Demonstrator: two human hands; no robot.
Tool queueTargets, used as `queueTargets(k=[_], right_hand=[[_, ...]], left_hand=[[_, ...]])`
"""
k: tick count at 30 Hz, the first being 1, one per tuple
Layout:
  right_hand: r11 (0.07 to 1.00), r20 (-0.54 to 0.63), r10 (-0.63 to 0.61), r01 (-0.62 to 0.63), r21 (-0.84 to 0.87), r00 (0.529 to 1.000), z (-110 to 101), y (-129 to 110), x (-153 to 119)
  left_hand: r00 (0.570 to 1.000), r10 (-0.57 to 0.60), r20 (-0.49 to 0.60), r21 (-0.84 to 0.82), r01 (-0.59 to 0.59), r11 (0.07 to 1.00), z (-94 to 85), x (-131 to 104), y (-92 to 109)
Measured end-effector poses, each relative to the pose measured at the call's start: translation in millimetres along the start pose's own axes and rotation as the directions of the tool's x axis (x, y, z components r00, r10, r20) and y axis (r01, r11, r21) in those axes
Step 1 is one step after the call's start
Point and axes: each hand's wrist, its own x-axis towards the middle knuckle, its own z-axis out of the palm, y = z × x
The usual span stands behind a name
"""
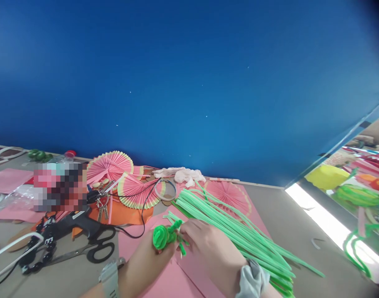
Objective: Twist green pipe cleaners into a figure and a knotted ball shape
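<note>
A small green pipe-cleaner piece (161, 237), coiled into a ball with short ends sticking out, sits at my left hand (164, 252), whose fingers are closed on it. My right hand (201, 240) touches the left one, its fingers pinched around the short green ends. Exactly what the right fingertips grip is partly hidden. Beside and beyond my right hand lies a large bundle of light green pipe cleaners (232, 227). Pink paper (158, 285) lies under both hands.
Pink pleated fans (138, 191) and white crumpled material (187, 176) lie along the blue panel (189, 82). To the left are black-handled scissors (100, 248), a black glue gun (83, 223), keys (102, 209), a beaded strand (48, 248) and a cable.
</note>
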Motion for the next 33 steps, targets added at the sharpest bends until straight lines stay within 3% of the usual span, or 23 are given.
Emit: queueTargets(k=[2,5,9,11,14,17,18,20,21,22,23,24,25,26,33], right_hand=[[0.979,-0.016,-0.015,0.018,0.201,1.0,-4,3,0],[0.867,-0.013,-0.018,0.022,0.498,1.0,-2,9,1],[0.614,-0.011,0.067,-0.032,0.789,0.998,14,14,3],[0.561,-0.02,0.102,-0.041,0.827,0.995,23,16,3],[0.681,-0.088,0.163,-0.047,0.731,0.983,30,18,4],[0.845,-0.14,0.131,-0.037,0.533,0.981,29,19,4],[0.878,-0.141,0.109,-0.029,0.478,0.984,27,18,3],[0.913,-0.136,0.087,-0.025,0.407,0.987,26,18,3],[0.922,-0.128,0.084,-0.029,0.386,0.988,26,18,3],[0.928,-0.119,0.086,-0.036,0.37,0.989,27,18,3],[0.932,-0.111,0.088,-0.042,0.359,0.99,28,18,3],[0.935,-0.106,0.09,-0.047,0.351,0.99,30,18,3],[0.937,-0.101,0.087,-0.047,0.346,0.991,32,18,3],[0.938,-0.099,0.085,-0.046,0.343,0.991,35,19,4],[0.936,-0.082,0.066,-0.033,0.35,0.994,37,19,5]], left_hand=[[0.994,-0.038,0.102,0.043,0.034,0.999,-1.0,-4,1],[0.958,-0.139,0.25,-0.023,0.15,0.988,-2.3,-10,-1],[0.942,-0.16,0.295,-0.151,0.211,0.966,-0.4,-12,-2],[0.937,-0.168,0.307,-0.171,0.228,0.959,1.6,-11,0],[0.955,-0.137,0.264,-0.198,0.193,0.961,3.9,-8,4],[0.97,-0.101,0.223,-0.168,0.14,0.976,2.3,-5,7],[0.97,-0.09,0.226,-0.101,0.115,0.988,0.3,-5,7],[0.976,0.015,0.219,0.167,-0.052,0.985,-5.5,-6,2],[0.971,0.092,0.222,0.319,-0.161,0.934,-9.0,-7,-2],[0.948,0.223,0.226,0.503,-0.309,0.807,-12.3,-8,-7],[0.94,0.255,0.225,0.55,-0.339,0.763,-15.2,-9,-12],[0.937,0.28,0.209,0.589,-0.349,0.729,-17.1,-10,-17],[0.922,0.325,0.209,0.674,-0.376,0.636,-18.0,-10,-20],[0.921,0.333,0.2,0.693,-0.374,0.616,-17.6,-10,-21],[0.922,0.374,0.098,0.763,-0.311,0.566,-8.4,-4,-15]])
